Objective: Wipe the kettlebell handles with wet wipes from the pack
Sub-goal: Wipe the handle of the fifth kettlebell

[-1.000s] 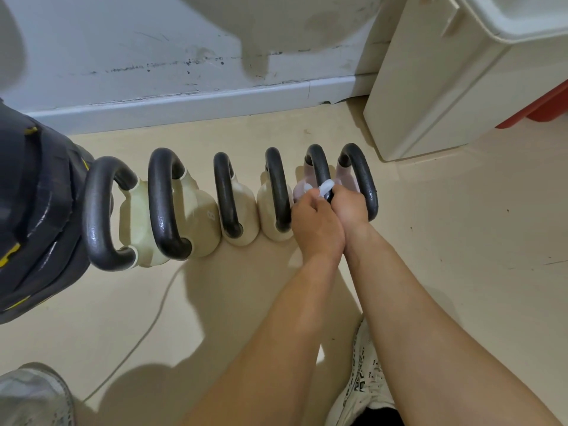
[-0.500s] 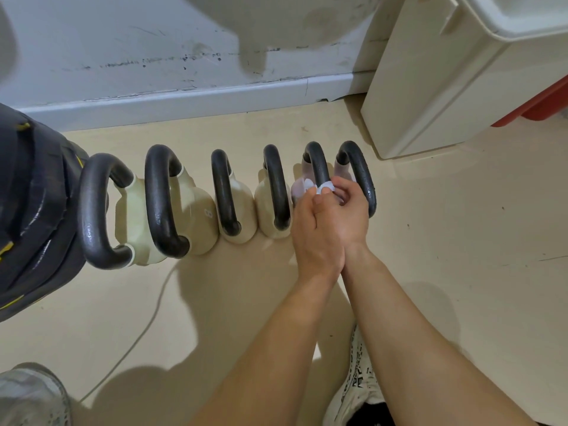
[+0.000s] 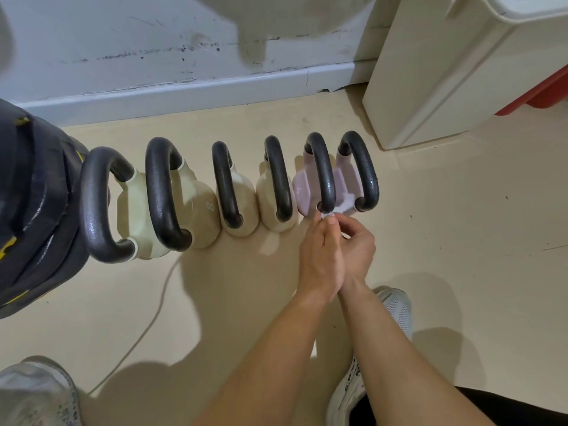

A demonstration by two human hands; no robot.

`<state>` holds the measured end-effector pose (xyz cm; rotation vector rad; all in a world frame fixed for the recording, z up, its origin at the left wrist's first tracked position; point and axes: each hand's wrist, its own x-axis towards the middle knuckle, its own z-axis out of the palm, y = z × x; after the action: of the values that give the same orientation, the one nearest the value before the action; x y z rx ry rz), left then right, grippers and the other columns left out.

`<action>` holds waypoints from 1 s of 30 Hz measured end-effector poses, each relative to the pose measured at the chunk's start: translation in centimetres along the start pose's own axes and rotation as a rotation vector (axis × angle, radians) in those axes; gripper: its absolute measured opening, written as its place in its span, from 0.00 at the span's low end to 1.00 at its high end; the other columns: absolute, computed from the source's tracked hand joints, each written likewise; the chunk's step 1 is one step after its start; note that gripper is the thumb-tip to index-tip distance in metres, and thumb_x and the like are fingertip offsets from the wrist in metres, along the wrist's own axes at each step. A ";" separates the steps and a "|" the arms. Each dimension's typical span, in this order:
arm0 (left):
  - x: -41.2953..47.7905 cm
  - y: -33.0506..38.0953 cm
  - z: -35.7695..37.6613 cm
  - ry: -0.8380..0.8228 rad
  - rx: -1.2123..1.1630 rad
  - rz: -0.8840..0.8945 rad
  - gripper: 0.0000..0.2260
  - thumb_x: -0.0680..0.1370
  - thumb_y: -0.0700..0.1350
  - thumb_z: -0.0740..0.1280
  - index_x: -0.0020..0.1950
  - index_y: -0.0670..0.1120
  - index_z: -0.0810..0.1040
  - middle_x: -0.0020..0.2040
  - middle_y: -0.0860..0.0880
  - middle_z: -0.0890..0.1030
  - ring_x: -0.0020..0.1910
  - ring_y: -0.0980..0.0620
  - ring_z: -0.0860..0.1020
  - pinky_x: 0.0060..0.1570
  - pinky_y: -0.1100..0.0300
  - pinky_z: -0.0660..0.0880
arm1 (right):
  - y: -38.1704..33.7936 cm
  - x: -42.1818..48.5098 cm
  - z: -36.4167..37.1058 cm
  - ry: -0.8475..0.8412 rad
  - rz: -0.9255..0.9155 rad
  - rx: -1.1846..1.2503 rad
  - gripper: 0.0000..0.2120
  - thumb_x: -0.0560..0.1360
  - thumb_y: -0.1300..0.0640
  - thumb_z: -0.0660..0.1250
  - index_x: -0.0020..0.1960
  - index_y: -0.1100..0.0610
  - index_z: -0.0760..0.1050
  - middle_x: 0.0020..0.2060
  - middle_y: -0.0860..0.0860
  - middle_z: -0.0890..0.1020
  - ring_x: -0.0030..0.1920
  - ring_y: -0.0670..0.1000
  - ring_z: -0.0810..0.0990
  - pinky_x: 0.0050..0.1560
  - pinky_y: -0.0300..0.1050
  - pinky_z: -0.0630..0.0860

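Left hand (image 3: 319, 256) and right hand (image 3: 358, 247) together, both pinching a small white wet wipe (image 3: 326, 214), just beside black handles (image 3: 325, 173) of pale pink kettlebells (image 3: 302, 192), right end of row on beige floor (image 3: 461, 241)

- bright, even indoor light with a warm cast; nothing is blown out.
- soft, overlapping shadows spread over the floor (image 3: 461, 226) to the left of and nearer than the left hand (image 3: 319, 259); a fainter one lies to the right of the right hand (image 3: 356, 241); a rounded one sits on the wall (image 3: 92, 41) far beyond both, so light comes from above and behind the person.
- small glints on the kettlebell handles (image 3: 322, 170) just beyond the hands.
- the wet wipe (image 3: 328, 214) pinched between the hands is a smeared white patch.
- wide-angle bowing bends the skirting board (image 3: 153, 96); far left of the hands the weight plates (image 3: 30, 210) bulge, and the shoe (image 3: 33, 395) in the near-left corner is blurred.
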<state>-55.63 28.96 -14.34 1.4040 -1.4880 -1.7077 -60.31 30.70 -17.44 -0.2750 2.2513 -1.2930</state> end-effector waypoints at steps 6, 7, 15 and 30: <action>0.8 -0.7 -0.5 0.069 -0.091 -0.123 0.14 0.82 0.54 0.56 0.54 0.56 0.82 0.55 0.55 0.83 0.58 0.58 0.79 0.64 0.52 0.73 | -0.4 1.0 0.5 0.027 0.078 0.051 0.06 0.73 0.61 0.75 0.49 0.53 0.84 0.41 0.49 0.87 0.42 0.45 0.86 0.53 0.45 0.83; 0.8 -0.5 -0.5 0.085 -0.103 -0.115 0.13 0.82 0.53 0.57 0.54 0.57 0.81 0.55 0.56 0.83 0.57 0.60 0.79 0.64 0.55 0.73 | -0.6 1.0 0.5 0.040 0.088 0.087 0.07 0.73 0.62 0.74 0.48 0.53 0.84 0.41 0.49 0.87 0.43 0.46 0.86 0.54 0.46 0.83; 0.5 0.8 -0.1 0.104 -0.101 -0.052 0.14 0.83 0.44 0.59 0.67 0.49 0.74 0.64 0.55 0.68 0.55 0.68 0.70 0.59 0.70 0.63 | -1.9 1.2 0.3 -0.012 0.212 0.491 0.17 0.73 0.74 0.70 0.60 0.64 0.79 0.53 0.60 0.86 0.51 0.55 0.87 0.56 0.48 0.83; 3.1 1.7 0.3 0.004 -0.087 0.026 0.12 0.78 0.54 0.53 0.51 0.53 0.75 0.56 0.52 0.76 0.66 0.48 0.72 0.65 0.44 0.69 | -3.5 2.8 0.5 -0.334 -0.081 0.243 0.36 0.66 0.47 0.72 0.70 0.57 0.66 0.49 0.49 0.81 0.53 0.52 0.83 0.61 0.49 0.79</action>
<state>-57.44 25.96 -13.96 1.3371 -1.4057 -1.7314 -62.69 27.28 -15.61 -0.4595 1.8031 -1.4280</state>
